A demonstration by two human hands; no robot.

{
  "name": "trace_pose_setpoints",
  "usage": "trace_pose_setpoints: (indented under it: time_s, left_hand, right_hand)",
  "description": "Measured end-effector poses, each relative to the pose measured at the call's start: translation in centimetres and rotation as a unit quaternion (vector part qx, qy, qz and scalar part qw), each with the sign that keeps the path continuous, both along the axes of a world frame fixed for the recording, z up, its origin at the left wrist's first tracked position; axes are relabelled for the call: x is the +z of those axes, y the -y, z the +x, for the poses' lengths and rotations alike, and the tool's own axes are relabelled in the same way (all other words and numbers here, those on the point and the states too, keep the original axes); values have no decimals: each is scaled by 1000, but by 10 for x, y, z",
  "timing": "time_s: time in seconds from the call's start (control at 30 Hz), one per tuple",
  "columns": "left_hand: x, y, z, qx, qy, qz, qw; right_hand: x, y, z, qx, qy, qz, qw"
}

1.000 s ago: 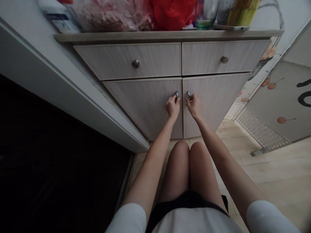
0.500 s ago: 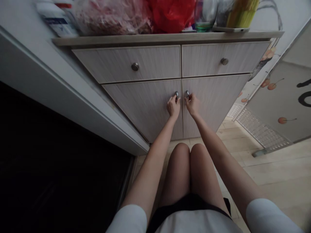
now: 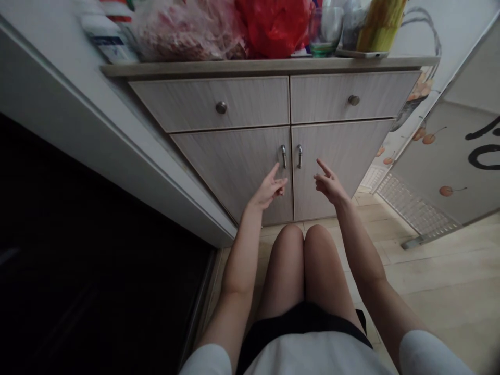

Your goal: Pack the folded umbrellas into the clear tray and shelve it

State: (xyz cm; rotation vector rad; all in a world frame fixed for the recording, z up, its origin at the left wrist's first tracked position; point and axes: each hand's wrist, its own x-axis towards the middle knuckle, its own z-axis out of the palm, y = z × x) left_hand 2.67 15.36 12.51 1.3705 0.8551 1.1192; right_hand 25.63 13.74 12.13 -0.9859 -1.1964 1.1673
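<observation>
In the head view, a pale wood-grain cabinet has two shut lower doors, the left door and the right door. Each carries a small metal pull near the middle seam, the left handle and the right handle. My left hand is below and left of the left handle, index finger stretched out and holding nothing. To the right of the right handle, my right hand is also empty, its index finger extended and the other fingers partly curled.
Above the doors are two closed drawers with round knobs, the left knob and the right knob. The cabinet top holds a white bottle, a red bag and a glass. A cherry-printed panel stands at right.
Both hands have let go of the door handles and moved apart and back, the left to the left, the right to the right. The doors remain shut.
</observation>
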Motion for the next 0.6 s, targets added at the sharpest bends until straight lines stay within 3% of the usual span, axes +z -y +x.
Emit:
trace_pose_setpoints:
  time_s: [0.07,0.13,0.23,0.33,0.6]
  left_hand:
    - [3,31,-2,-128,140,-39,981]
    - [8,56,3,-164,268,-42,948]
    - [12,76,19,-123,379,-47,916]
    - [8,79,35,-70,412,-59,907]
    - [-39,69,48,5,449,-119,886]
  right_hand:
    - [6,34,6,118,-113,11,987]
    - [12,59,6,184,-192,27,964]
    - [13,74,-6,223,-261,44,938]
    - [4,68,-22,239,-308,50,919]
    - [-40,51,-39,216,-393,1,894]
